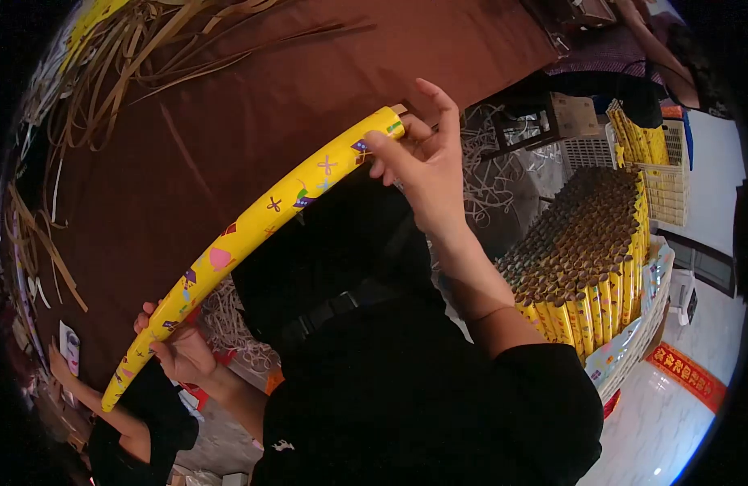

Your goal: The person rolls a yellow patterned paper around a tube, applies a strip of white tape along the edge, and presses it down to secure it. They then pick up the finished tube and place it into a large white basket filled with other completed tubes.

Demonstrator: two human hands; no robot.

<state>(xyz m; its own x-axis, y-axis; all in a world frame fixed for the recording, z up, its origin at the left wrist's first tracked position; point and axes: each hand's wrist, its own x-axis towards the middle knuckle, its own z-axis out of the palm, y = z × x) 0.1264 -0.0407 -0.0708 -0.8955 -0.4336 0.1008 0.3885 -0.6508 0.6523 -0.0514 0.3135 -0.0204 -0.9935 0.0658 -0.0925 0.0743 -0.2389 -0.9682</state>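
A long yellow tube (268,212), printed with small coloured figures and bows, slants across the front of my body and looks bent by the lens. Near its lower end, my left hand (182,350) wraps thumb and fingers around it. At the upper end, my right hand (422,158) has its thumb on the tube and some fingers behind it, while one finger points up and away. A short tan strip end (399,108) pokes out just past the tube's upper opening.
A brown cloth-covered table (325,69) lies ahead, with loose tan strips (159,53) at its far left. To my right, a basket (645,344) is packed with upright yellow tubes (592,312); another basket (673,190) stands behind. White cord (479,174) lies tangled below. Other people's arms (119,413) show left and upper right.
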